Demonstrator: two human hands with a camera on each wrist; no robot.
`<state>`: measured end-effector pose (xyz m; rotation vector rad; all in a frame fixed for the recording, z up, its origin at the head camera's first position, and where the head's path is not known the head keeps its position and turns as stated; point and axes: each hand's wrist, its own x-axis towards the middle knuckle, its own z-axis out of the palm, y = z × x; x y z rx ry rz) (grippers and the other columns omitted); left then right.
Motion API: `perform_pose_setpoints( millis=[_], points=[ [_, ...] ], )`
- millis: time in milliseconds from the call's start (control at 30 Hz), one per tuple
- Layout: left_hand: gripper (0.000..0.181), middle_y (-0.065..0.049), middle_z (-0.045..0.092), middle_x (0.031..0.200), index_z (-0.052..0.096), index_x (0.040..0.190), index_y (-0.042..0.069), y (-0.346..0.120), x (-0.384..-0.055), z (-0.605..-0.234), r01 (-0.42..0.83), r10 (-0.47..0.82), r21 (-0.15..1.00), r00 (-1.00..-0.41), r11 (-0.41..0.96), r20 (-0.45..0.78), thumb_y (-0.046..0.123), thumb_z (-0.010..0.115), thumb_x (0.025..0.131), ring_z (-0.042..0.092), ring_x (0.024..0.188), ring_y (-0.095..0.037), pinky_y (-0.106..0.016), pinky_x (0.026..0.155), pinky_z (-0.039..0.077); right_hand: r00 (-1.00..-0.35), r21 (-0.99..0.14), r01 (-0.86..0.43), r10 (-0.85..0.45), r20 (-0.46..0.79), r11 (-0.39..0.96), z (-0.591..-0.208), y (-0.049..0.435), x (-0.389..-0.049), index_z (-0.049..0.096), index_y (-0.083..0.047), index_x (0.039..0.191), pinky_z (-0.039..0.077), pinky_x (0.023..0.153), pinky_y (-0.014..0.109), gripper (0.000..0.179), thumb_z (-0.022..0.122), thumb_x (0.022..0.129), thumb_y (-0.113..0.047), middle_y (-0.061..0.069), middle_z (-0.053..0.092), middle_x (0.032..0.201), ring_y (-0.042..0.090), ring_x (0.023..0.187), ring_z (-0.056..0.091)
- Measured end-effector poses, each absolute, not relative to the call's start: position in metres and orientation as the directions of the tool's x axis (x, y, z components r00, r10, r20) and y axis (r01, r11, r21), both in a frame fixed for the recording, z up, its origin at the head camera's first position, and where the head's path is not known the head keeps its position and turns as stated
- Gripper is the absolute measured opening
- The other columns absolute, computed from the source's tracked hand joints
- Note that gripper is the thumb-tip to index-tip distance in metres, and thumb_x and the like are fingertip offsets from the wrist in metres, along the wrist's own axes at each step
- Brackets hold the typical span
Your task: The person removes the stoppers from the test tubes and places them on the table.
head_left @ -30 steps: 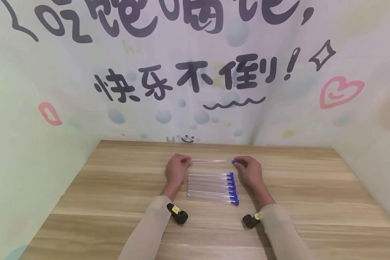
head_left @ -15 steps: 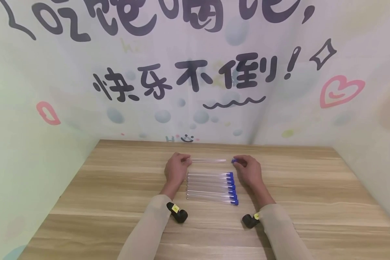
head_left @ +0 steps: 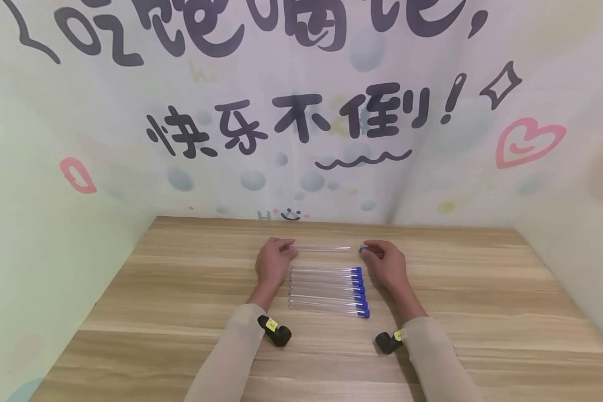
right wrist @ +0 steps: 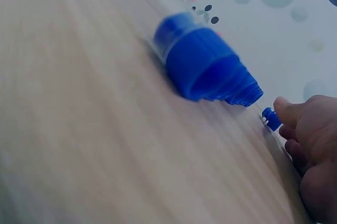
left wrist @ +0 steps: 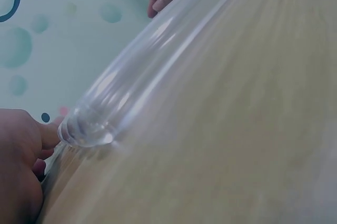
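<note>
Blue caps (head_left: 360, 290) finish the right-hand ends of a row of clear tubes (head_left: 324, 289) lying flat on the wooden table (head_left: 181, 335), between the person's forearms. All point the same way, rounded ends left; in my judgement this keeps the row even and the near tabletop orderly.

Beyond the row, near the back wall (head_left: 301, 184), one loose tube (head_left: 324, 249) lies parallel to the others, with no cap fitted. The left hand (head_left: 274, 259) pinches it at its left end, thumb and fingertips nearly closed together. Holding it at that extremity appears sensible: the right end is left unobstructed and the tube is steadied along its length.

The right hand (head_left: 387, 262) pinches a separate blue cap (right wrist: 271, 119) between thumb and fingertip, the remaining fingers curled; the gap between the tips is no wider than the cap. From where I stand, the cap sits just beside the tube's right end, roughly in line with it and not touching. That alignment seems deliberate, since it matches the capped side of the row.

Whether the loose tube rests on the wood or is slightly raised, I cannot tell.
</note>
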<state>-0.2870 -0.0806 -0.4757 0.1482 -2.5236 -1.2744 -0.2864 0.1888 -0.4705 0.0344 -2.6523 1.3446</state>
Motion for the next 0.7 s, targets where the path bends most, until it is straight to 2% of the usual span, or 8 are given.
perform_pose_setpoints(
  millis=[167,400,600,700],
  points=[
    [0.026,-0.003,0.064,0.101,0.072,0.108,0.014,-0.082,-0.282,-0.476,0.08,-0.236,0.83,-0.94,0.551,0.247,0.02,0.076,0.083,0.061,0.096,-0.021,-0.04,0.081,0.048,-0.979,-0.8,-0.097,0.087,0.184,0.592,-0.469,0.189,-0.285,0.062,-0.008,0.121,0.045,0.09,0.045,0.033,0.064,0.093,-0.025,0.013,0.062,0.112,0.029,0.103,0.057],
    [0.025,-0.001,0.064,0.094,0.07,0.109,0.014,-0.086,-0.276,-0.477,0.098,-0.263,0.86,-0.929,0.501,0.26,0.023,0.073,0.086,0.058,0.085,-0.019,-0.037,0.073,0.048,-0.973,-0.847,-0.078,0.145,0.18,0.526,-0.469,0.188,-0.274,0.057,-0.008,0.129,0.042,0.094,0.047,0.04,0.063,0.094,-0.026,0.015,0.051,0.128,0.032,0.113,0.052],
    [0.024,-0.001,0.066,0.093,0.069,0.106,0.013,-0.089,-0.265,-0.478,0.115,-0.257,0.894,-0.935,0.432,0.245,0.022,0.074,0.085,0.06,0.085,-0.018,-0.036,0.075,0.049,-0.96,-0.869,-0.087,0.191,0.203,0.486,-0.471,0.188,-0.26,0.057,-0.013,0.128,0.044,0.09,0.045,0.041,0.063,0.093,-0.033,0.01,0.054,0.124,0.027,0.107,0.053],
    [0.02,0.001,0.066,0.091,0.069,0.103,0.014,-0.091,-0.259,-0.477,0.113,-0.254,0.907,-0.939,0.405,0.231,0.024,0.073,0.085,0.06,0.082,-0.016,-0.035,0.071,0.05,-0.957,-0.869,-0.11,0.186,0.225,0.483,-0.471,0.188,-0.253,0.06,-0.011,0.124,0.046,0.088,0.043,0.039,0.065,0.092,-0.033,0.009,0.058,0.118,0.026,0.103,0.056]
  ],
)
